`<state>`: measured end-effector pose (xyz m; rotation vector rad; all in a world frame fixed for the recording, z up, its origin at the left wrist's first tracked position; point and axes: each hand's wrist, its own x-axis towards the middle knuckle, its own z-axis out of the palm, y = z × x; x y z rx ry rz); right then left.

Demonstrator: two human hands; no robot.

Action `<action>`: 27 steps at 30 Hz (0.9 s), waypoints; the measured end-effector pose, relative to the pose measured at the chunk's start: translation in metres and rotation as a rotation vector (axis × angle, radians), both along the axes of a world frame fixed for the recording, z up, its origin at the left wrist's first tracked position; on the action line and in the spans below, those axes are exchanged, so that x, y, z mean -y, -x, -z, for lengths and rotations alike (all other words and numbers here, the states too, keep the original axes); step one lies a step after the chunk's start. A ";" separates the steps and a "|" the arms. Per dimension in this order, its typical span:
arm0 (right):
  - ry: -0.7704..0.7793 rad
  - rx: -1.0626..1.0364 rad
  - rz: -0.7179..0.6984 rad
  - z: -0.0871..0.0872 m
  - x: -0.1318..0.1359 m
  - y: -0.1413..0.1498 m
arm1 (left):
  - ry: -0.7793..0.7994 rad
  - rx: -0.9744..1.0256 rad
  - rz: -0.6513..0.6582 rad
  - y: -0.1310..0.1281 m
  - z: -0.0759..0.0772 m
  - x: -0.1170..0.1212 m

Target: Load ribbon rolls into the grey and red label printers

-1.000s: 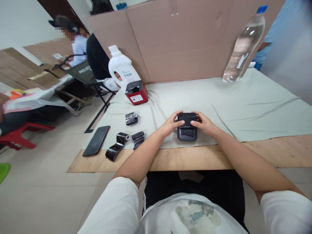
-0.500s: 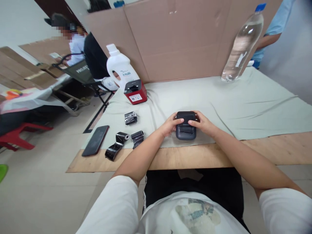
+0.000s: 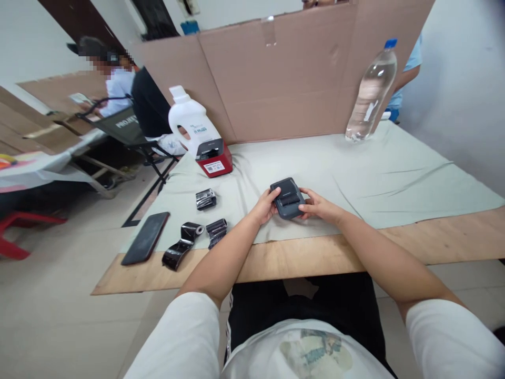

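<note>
Between my hands is a small black portable printer [image 3: 289, 198], tilted a little, above the table's front part. My left hand [image 3: 267, 206] grips its left side, thumb on the top face and the other fingers mostly hidden. My right hand [image 3: 316, 204] pinches the lower right corner and side with thumb and fingers. To the left lie black rolls in shiny wrapping: one roll [image 3: 205, 199] farther back, an unrolled one [image 3: 182, 244] near the front edge, and a third roll [image 3: 216, 232] beside my left forearm.
A dark phone [image 3: 145, 238] lies at the table's left edge. Behind the rolls stand a red-and-black box-shaped device [image 3: 215, 160] and a white jug [image 3: 193, 121]. A water bottle [image 3: 371, 95] leans by the cardboard panel [image 3: 284, 84]. Other people sit beyond the panel and at left.
The printer has turned and tilted in my hands. My right hand has slid from its top down to the lower right corner. The camera view has shifted slightly.
</note>
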<state>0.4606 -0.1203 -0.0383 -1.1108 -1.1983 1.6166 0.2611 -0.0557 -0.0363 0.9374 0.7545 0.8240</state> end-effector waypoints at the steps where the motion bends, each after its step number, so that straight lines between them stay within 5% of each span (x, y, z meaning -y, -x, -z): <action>1: 0.008 -0.023 0.029 -0.001 0.000 0.000 | -0.003 -0.011 0.007 0.000 0.000 0.000; 6: 0.042 -0.143 0.191 -0.008 -0.005 -0.007 | 0.040 -0.123 0.007 -0.002 0.000 -0.002; 10: 0.007 -0.139 0.410 -0.014 -0.028 -0.042 | 0.013 -0.227 0.045 -0.003 -0.002 -0.001; 19: 0.117 0.176 0.924 -0.032 -0.086 -0.168 | -0.090 -0.366 0.169 0.000 0.002 0.001; 27: 0.150 0.406 1.078 -0.028 -0.087 -0.205 | -0.134 -0.450 0.175 -0.001 0.006 0.001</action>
